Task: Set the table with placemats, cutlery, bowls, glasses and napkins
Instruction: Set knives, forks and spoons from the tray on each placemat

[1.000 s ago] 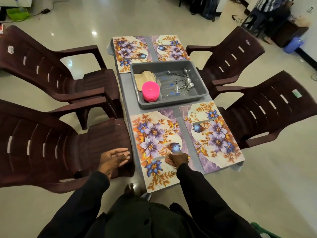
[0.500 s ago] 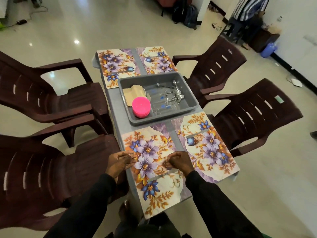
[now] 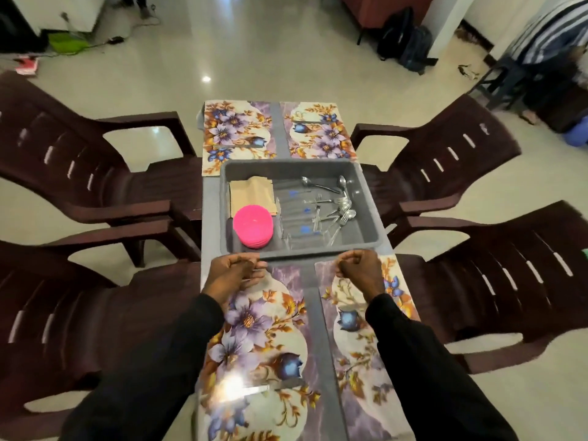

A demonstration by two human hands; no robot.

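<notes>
Four floral placemats lie on the narrow grey table: near left [image 3: 254,332], near right [image 3: 359,338], far left [image 3: 232,135], far right [image 3: 321,132]. Between them stands a grey tub [image 3: 302,253] holding stacked pink bowls [image 3: 253,226], brown napkins [image 3: 253,195], clear glasses lying flat [image 3: 296,214] and loose spoons and forks [image 3: 337,208]. My left hand [image 3: 235,272] hovers over the near left placemat's top edge, just short of the tub's near rim, fingers loosely curled and holding nothing. My right hand [image 3: 361,268] is curled into a fist over the near right placemat's top edge, also with nothing in it.
Four dark brown plastic chairs flank the table: two on the left [image 3: 95,173] [image 3: 79,319] and two on the right [image 3: 445,167] [image 3: 509,281]. Bags [image 3: 404,46] lean at the back, and a seated person [image 3: 547,55] is at the far right.
Both hands have left the near left placemat and moved forward to the tub's near rim. The right hand has shifted across onto the near right placemat. The view has come closer to the table.
</notes>
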